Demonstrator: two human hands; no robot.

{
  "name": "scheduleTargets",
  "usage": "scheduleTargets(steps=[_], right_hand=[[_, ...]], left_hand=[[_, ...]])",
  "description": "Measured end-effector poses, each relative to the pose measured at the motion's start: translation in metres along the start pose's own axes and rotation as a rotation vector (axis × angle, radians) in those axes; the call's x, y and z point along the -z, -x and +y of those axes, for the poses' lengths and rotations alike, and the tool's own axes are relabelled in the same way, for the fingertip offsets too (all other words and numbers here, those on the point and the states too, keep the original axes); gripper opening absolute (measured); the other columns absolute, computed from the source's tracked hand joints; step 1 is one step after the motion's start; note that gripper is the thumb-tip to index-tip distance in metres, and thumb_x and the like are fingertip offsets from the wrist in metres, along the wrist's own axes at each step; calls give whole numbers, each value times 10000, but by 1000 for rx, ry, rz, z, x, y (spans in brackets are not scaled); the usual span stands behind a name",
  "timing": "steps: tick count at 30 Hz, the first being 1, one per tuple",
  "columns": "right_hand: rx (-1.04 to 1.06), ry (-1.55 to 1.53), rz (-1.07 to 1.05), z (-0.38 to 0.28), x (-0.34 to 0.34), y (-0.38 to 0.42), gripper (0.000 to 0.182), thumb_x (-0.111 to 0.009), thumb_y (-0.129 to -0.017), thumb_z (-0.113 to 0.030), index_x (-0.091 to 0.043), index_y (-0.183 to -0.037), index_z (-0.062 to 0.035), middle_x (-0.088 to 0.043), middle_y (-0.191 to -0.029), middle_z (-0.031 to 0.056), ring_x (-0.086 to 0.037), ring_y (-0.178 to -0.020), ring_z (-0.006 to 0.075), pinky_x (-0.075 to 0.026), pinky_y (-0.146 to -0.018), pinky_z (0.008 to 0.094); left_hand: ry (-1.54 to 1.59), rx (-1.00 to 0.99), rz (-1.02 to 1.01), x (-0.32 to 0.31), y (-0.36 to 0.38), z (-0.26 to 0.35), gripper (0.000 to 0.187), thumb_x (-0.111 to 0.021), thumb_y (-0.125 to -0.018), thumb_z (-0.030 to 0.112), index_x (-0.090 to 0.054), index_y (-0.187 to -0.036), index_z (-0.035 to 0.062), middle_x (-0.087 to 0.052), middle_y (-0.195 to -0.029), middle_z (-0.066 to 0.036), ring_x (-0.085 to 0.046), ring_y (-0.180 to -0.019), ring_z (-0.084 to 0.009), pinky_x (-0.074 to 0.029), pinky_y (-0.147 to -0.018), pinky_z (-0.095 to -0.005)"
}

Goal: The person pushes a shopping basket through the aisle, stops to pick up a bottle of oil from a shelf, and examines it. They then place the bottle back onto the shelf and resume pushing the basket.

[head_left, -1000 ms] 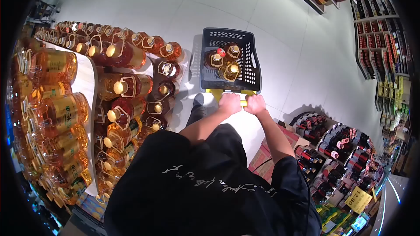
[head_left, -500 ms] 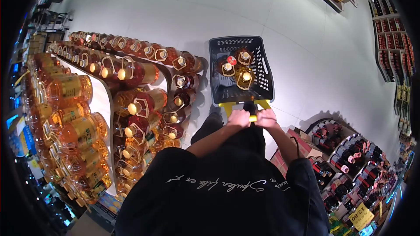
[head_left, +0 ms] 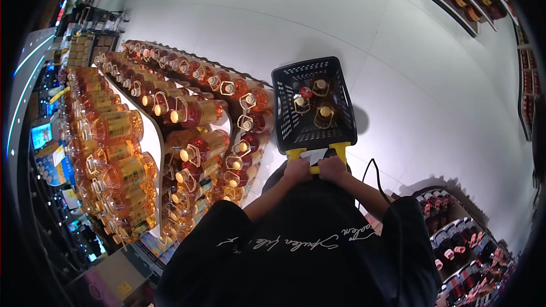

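My left hand [head_left: 297, 170] and my right hand [head_left: 334, 169] both grip the yellow handle [head_left: 314, 169] of a dark plastic trolley basket [head_left: 342, 115] standing on the white floor ahead of me. Inside the basket stand three amber oil bottles [head_left: 318, 109], one with a red cap. My black T-shirt fills the lower part of the view and hides my legs.
To the left curves a tiered display [head_left: 149, 142] packed with large amber oil bottles [head_left: 193, 112]. Dark bottles with red caps [head_left: 460, 250] are stacked at lower right. Shelving [head_left: 460, 0] lines the far right. Open white tiled floor [head_left: 421, 96] lies ahead and right.
The basket and both hands have shifted right and lower in view as I moved along the oil display. Both hands still hold the handle.
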State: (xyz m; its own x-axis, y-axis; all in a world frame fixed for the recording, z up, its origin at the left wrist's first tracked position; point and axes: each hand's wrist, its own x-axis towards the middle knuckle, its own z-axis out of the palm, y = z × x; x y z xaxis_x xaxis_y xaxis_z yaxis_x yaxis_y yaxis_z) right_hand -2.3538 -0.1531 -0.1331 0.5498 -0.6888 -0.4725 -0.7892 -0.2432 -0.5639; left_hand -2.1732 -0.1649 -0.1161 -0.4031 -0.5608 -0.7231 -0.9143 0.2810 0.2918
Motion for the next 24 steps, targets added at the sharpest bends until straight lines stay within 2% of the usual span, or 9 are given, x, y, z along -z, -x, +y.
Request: scheduleTargets(steps=[2,7,9,10,14,17,21,22,24], right_hand=[[1,-6,-17,10,12,-9,185,-652,-693,-250,-670,-766,-81,-678,-704,134,-689,-672,298,-550,-660,413],[66,49,205,28,44,-45,163,-671,-682,-248,-671,-721,-90,-664,-675,134,-678,-660,311,-542,-643,424],[61,87,235,33,57,-63,160,-670,-686,-245,-667,-716,-89,-654,-665,136,-670,-652,319,-536,-630,427],[84,54,329,36,62,-70,144,-663,-688,-235,-657,-697,-91,-634,-650,142,-657,-642,335,-526,-614,433],[167,35,466,53,79,-112,143,-653,-682,-222,-663,-728,-87,-625,-664,157,-642,-643,353,-518,-620,463],[181,72,302,58,109,-139,137,-633,-696,-193,-679,-782,-97,-630,-694,155,-632,-628,358,-512,-617,475],[175,27,313,64,143,-157,162,-666,-688,-191,-691,-812,-89,-679,-889,146,-660,-867,331,-510,-770,462],[65,59,151,57,161,-156,271,-685,-682,-165,-691,-935,-68,-661,-1051,143,-602,-1062,315,-462,-909,442],[138,-45,452,62,162,-157,382,-677,-691,-130,-658,-1067,-62,-621,-1139,154,-551,-1141,319,-424,-974,423]], left_hand=[[8,50,63,6,-10,2,253,-693,-710,338,-704,-778,94,-691,-744,-126,-695,-723,-296,-552,-671,-424],[47,162,253,31,-35,-3,222,-681,-703,322,-711,-780,117,-686,-703,-112,-688,-667,-289,-551,-651,-415],[43,49,431,42,-46,-10,226,-672,-705,328,-715,-783,120,-680,-691,-116,-684,-662,-299,-548,-640,-423],[33,-11,513,48,-49,-16,228,-668,-706,330,-717,-785,122,-678,-684,-118,-682,-660,-304,-547,-635,-427],[-13,121,424,91,-74,-27,253,-651,-705,339,-723,-744,99,-677,-691,-142,-680,-658,-318,-544,-629,-439],[2,167,456,113,-87,-35,275,-644,-724,348,-720,-738,83,-678,-709,-169,-682,-696,-337,-548,-669,-438],[193,317,446,142,-99,-37,374,-698,-706,391,-706,-854,48,-693,-802,-173,-679,-810,-334,-537,-755,-431],[235,269,467,152,-94,-38,460,-764,-679,413,-673,-922,32,-686,-900,-169,-655,-909,-326,-513,-818,-415],[400,174,818,150,-89,-52,501,-794,-673,409,-642,-962,29,-665,-951,-173,-636,-941,-335,-501,-834,-409]])
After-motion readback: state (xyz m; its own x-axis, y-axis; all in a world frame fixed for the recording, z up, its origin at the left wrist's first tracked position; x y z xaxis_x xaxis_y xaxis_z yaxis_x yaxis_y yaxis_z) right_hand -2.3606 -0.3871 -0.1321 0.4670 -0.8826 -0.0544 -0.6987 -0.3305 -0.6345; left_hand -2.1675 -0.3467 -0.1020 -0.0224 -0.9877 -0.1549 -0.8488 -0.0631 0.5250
